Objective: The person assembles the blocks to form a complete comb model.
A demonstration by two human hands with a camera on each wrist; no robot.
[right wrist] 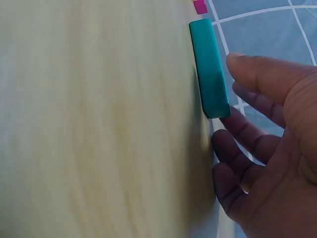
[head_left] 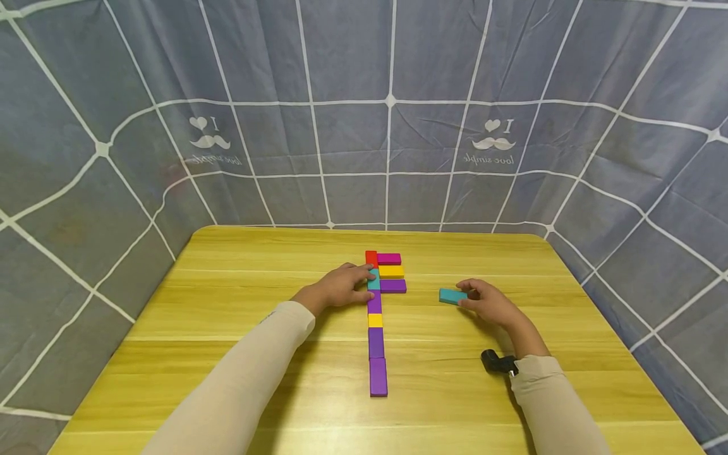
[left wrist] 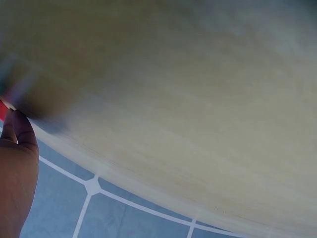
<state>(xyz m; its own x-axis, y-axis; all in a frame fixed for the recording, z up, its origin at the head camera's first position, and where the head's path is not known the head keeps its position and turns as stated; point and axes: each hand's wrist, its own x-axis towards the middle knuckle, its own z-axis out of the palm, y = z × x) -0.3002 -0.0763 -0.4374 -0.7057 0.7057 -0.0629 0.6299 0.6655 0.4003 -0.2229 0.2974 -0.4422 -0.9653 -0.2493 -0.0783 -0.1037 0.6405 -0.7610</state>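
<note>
Several coloured blocks form a line down the table: a red block (head_left: 371, 256) at the far end, a teal block (head_left: 373, 284), then purple and yellow ones. Three more branch off to the right: magenta (head_left: 389, 258), yellow (head_left: 392, 272) and purple (head_left: 394, 286). From the left, my left hand (head_left: 340, 287) reaches the line, its fingertips on the teal block and its thumb at the purple block (head_left: 374, 305) below. A separate teal block (head_left: 451, 296) lies to the right. Around its near end my right hand (head_left: 491, 306) is spread, with a small gap between thumb and block in the right wrist view.
The wooden table (head_left: 227, 265) carries the line near its middle. A grey curtain (head_left: 352, 139) with white grid lines surrounds the back and sides. A black device (head_left: 497, 362) is attached at the right wrist.
</note>
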